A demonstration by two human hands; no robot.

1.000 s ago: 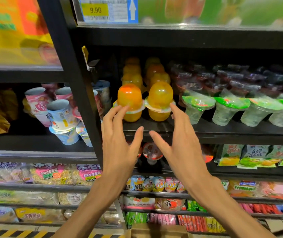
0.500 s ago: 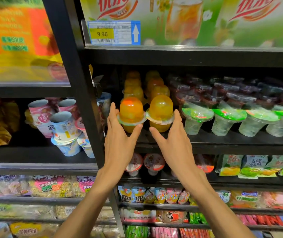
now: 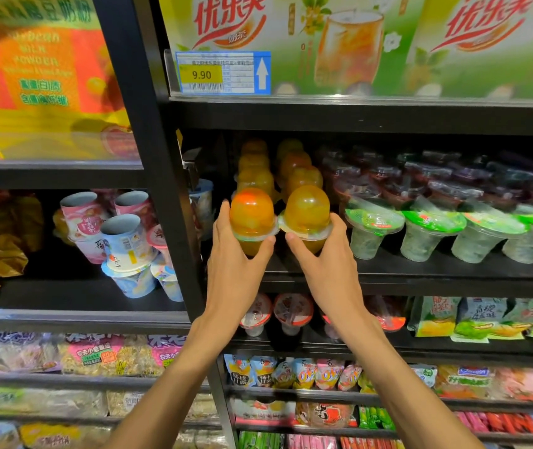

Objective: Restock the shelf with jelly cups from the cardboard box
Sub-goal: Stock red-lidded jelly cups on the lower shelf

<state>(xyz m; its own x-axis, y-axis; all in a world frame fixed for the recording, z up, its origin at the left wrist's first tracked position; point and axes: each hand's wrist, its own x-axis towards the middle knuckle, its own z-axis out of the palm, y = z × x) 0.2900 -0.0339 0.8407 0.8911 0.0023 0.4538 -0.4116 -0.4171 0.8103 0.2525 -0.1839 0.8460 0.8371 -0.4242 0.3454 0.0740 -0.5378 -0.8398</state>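
Your left hand point(image 3: 237, 254) grips the left jelly cup point(image 3: 251, 218). Your right hand point(image 3: 330, 254) grips the right jelly cup point(image 3: 306, 215). Both cups touch at the shelf's point(image 3: 420, 270) near edge.

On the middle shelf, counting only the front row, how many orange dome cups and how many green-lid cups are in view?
Orange dome cups: 2
Green-lid cups: 4
Total: 6

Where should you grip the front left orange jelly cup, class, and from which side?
Grip the left jelly cup at its narrow base under the wide rim, coming from the front left. The dome above is smooth and round, and the right jelly cup blocks the other side. The left hand holds it so.
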